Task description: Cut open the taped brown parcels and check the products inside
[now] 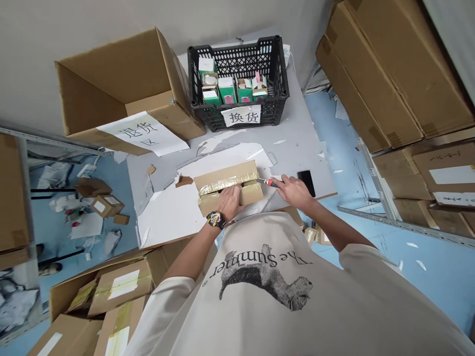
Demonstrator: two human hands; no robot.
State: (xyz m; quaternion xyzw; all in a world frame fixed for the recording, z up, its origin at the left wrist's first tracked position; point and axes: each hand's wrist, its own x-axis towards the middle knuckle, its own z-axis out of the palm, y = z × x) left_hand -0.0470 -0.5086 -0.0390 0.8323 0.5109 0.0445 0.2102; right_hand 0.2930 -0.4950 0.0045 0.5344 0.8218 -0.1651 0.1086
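One taped cardboard box lies at the near edge of a gray table, and looks light and stiff, with slick tape, so its sides seem the best hold. The left hand rests on top, fingers flat and not gripping. Just beside the box, the right hand closes its fingers around one box cutter. Beyond the box is one black crate holding about five small green boxes; to its right lies one phone

Box cutter mostly behind R hand
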